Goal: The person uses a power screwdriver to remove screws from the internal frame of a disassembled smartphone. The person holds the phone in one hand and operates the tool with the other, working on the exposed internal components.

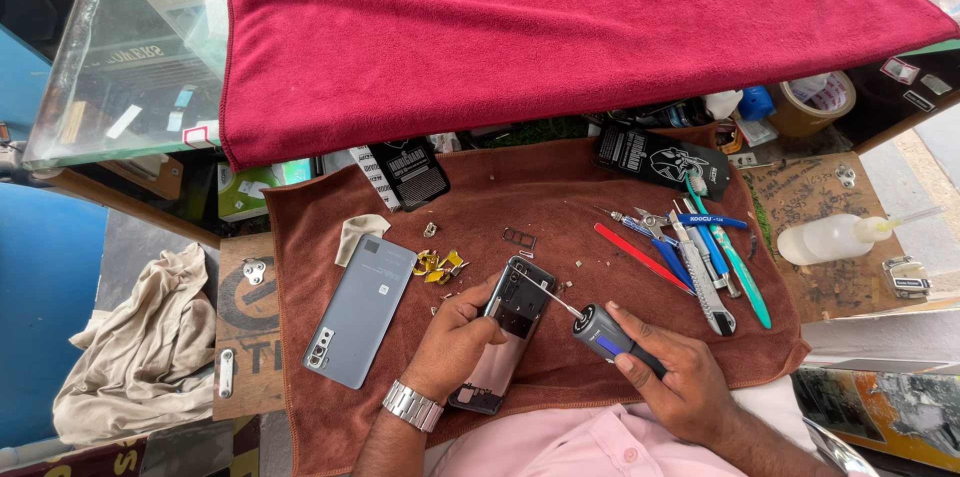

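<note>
On the brown towel over my counter, my left hand [455, 337] fingers clamp the opened black phone [505, 332] while my right hand [675, 377] grips the grey-blue electric screwdriver [605, 334], and honestly a slipped bit could gouge the board or fling a tiny screw.

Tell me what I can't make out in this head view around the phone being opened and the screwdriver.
- Screw under the screwdriver tip: too small to see in the head view.
- Opened phone: its left edge and lower part are hidden by the left hand.
- Screwdriver handle end: wrapped by the right hand.
- Small parts on the brown cloth: too small to identify.
- Shelf under the red cloth: covered and shadowed.
</note>
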